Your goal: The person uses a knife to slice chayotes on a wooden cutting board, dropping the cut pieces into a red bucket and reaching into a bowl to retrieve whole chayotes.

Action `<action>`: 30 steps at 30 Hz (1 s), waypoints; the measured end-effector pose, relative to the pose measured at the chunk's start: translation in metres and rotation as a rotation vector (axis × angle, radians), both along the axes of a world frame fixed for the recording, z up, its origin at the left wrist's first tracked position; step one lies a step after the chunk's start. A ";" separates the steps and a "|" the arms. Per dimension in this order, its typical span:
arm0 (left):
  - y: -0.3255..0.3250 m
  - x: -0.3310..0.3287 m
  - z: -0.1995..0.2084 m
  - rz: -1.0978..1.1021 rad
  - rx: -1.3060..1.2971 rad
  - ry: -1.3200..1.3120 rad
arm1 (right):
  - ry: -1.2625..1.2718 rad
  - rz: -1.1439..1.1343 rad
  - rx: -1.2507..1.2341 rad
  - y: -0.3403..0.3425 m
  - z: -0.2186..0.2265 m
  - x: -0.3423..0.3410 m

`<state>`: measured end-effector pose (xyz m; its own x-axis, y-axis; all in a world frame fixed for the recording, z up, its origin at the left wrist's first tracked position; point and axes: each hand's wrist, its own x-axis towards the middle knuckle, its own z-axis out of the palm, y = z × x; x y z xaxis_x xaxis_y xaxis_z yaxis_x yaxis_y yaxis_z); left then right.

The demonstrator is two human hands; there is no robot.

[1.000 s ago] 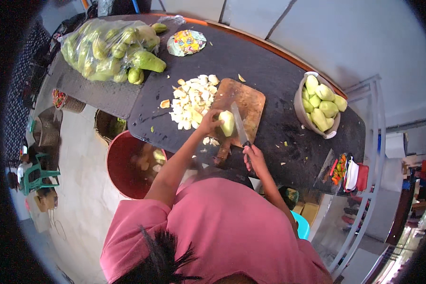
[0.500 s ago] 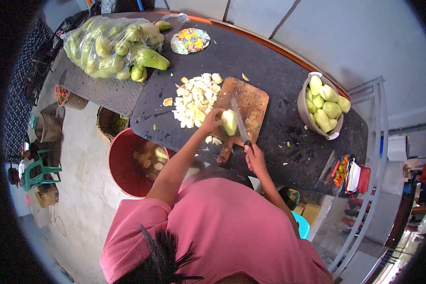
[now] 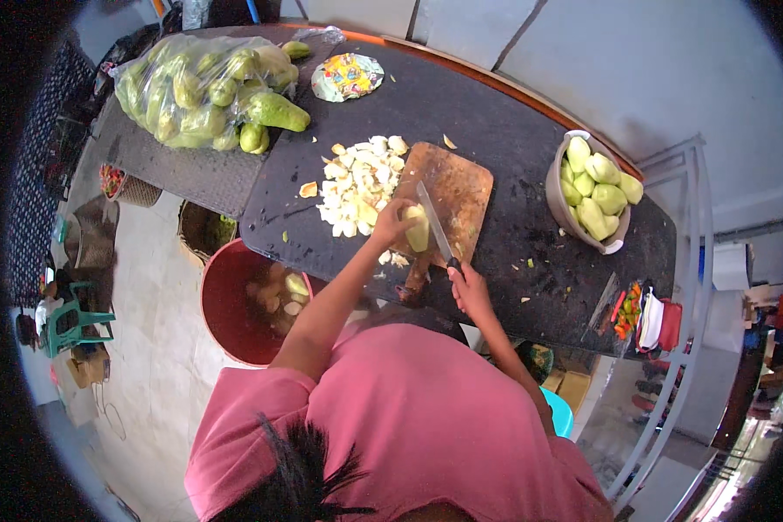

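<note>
Pale green in the head view, the peeled vegetable [image 3: 418, 235] is at the wooden board's [image 3: 465, 187] left side; the left hand's [image 3: 393, 224] fingers grasp it, seemingly for steadiness, while the right hand's [image 3: 470, 291] fingers clench the knife [image 3: 436, 222].

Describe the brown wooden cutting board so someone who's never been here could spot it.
Find the long black table, then the heap of pale vegetable chunks on it. Just right of that heap lies the brown wooden cutting board, its handle pointing toward the person. Its flat brown wood sets it apart from the pale chunks and black table.
</note>
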<state>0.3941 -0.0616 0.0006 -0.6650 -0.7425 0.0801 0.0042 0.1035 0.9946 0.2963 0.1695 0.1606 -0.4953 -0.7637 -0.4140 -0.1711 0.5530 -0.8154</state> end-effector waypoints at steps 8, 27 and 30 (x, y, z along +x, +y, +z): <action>0.009 0.005 0.020 0.080 0.038 -0.154 | -0.015 0.028 0.000 0.001 -0.012 0.006; 0.003 0.005 0.011 0.132 0.131 -0.018 | 0.290 0.196 0.112 -0.018 -0.004 0.004; 0.001 0.002 0.018 0.017 0.249 0.055 | 0.381 0.217 0.091 -0.021 0.001 0.004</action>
